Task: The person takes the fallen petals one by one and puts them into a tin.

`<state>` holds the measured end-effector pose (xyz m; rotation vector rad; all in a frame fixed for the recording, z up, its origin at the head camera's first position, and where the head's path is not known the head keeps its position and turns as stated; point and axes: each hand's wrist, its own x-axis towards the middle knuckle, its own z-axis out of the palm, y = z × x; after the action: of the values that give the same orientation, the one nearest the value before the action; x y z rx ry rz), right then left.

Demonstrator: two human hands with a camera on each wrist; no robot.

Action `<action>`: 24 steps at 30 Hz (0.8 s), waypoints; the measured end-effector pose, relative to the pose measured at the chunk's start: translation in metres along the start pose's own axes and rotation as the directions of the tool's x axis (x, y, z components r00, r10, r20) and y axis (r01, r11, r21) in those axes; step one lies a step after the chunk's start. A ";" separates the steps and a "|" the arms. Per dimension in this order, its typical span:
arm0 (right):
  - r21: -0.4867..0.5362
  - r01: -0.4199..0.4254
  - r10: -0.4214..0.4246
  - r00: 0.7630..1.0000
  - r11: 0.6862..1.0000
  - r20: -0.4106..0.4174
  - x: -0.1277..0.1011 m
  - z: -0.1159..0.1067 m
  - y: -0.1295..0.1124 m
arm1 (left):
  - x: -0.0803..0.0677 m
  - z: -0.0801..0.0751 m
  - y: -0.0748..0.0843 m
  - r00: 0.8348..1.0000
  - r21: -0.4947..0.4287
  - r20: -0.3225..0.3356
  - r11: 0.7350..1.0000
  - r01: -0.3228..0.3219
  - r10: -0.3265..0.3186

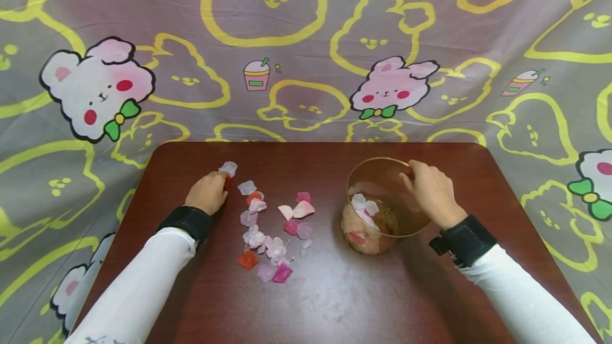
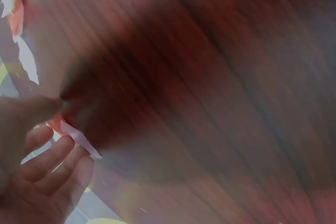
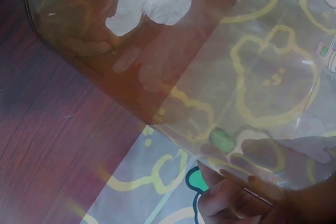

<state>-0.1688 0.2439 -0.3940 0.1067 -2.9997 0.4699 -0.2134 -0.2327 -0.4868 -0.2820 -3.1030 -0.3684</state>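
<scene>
**Left hand pinches a pale petal, right hand grips the cup's rim**

Head view: a dark red-brown table [image 1: 334,301] fills the lower half of the frame, with a cartoon-rabbit cloth [image 1: 306,41] behind it. Left of centre, the left hand [image 1: 207,192] rests on the tabletop with its fingers curled, and a pale petal [image 1: 228,168] sticks out from its fingertips at the hand's upper right. A bit of red shows just under that petal, too small to name. The loose petals [image 1: 272,227], white, pink, lilac and red, lie scattered on the table just right of this hand and down toward the frame's centre. Right of centre stands a clear plastic cup [image 1: 377,216], tilted, with petals lying in its bottom. The right hand [image 1: 430,190] holds the cup at its upper right rim, fingers curled over the edge. Both wrists wear black bands over white sleeves.

Left wrist view: the picture is heavily blurred. The left hand [image 2: 37,166] sits in the lower left corner, thumb and fingers drawn close together, pinching a pale petal [image 2: 79,139] with a red scrap beside it. Blurred table wood fills the rest; more petals show faintly in the upper left corner.

Right wrist view: the cup [image 3: 173,77] crosses the frame from upper left to lower right, its clear wall showing the cloth pattern through it. White and pink petals [image 3: 157,1] lie inside at the top. The right hand [image 3: 236,198] is in the lower right corner, fingers closed on the cup's rim, some seen through the plastic.
</scene>
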 end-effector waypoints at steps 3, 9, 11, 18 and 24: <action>0.003 0.001 -0.001 1.000 1.000 -0.003 0.000 0.000 0.000 | -0.003 -0.002 -0.005 0.998 -0.010 -0.058 1.000 -0.022 0.021; 0.004 0.002 -0.002 1.000 1.000 -0.007 0.001 0.001 0.001 | -0.008 -0.006 -0.016 0.998 -0.028 -0.055 1.000 -0.010 0.009; 0.004 0.001 -0.001 1.000 1.000 -0.007 0.001 0.001 0.001 | -0.008 -0.007 -0.019 0.999 -0.023 -0.048 1.000 -0.005 0.004; 0.000 0.002 -0.002 1.000 1.000 -0.010 0.001 0.001 0.002 | -0.010 -0.007 -0.022 0.999 -0.003 -0.037 1.000 0.004 -0.004; 0.001 -0.001 0.001 1.000 1.000 -0.004 0.002 0.001 0.002 | -0.014 -0.008 -0.023 0.999 0.008 -0.039 1.000 -0.005 0.006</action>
<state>-0.1706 0.2453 -0.3951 0.1040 -2.9955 0.4709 -0.2044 -0.2594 -0.4845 -0.2796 -3.0644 -0.3572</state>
